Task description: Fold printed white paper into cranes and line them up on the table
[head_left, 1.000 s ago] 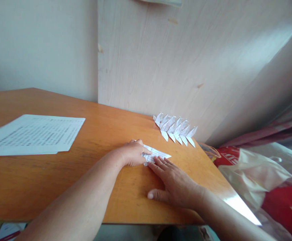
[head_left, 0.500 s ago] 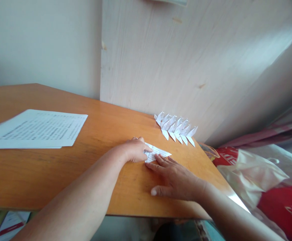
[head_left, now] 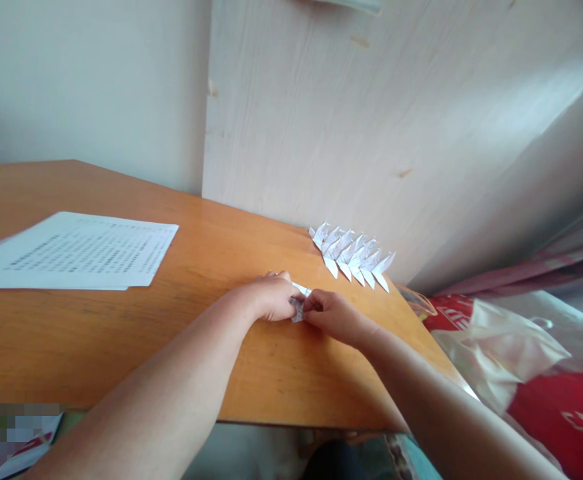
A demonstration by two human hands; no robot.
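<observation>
A small folded piece of printed paper (head_left: 297,311) lies on the wooden table between my two hands, mostly covered by them. My left hand (head_left: 275,297) is closed on its left side, pressing it against the table. With the fingers pinched together, my right hand (head_left: 329,312) grips the paper's right part. Just beyond, a row of folded paper pieces (head_left: 354,255) with pointed ends stands nested together near the wall.
A stack of printed sheets (head_left: 96,250) lies on the left of the table (head_left: 171,333). The pale wall panel (head_left: 321,120) rises along the back edge. Red and white bags (head_left: 501,347) sit beyond the right edge, below a pinkish cloth (head_left: 546,247).
My right hand has gone from lying flat with spread fingers to a pinch on the paper. The paper's pointed right end no longer shows. My left hand stays in place.
</observation>
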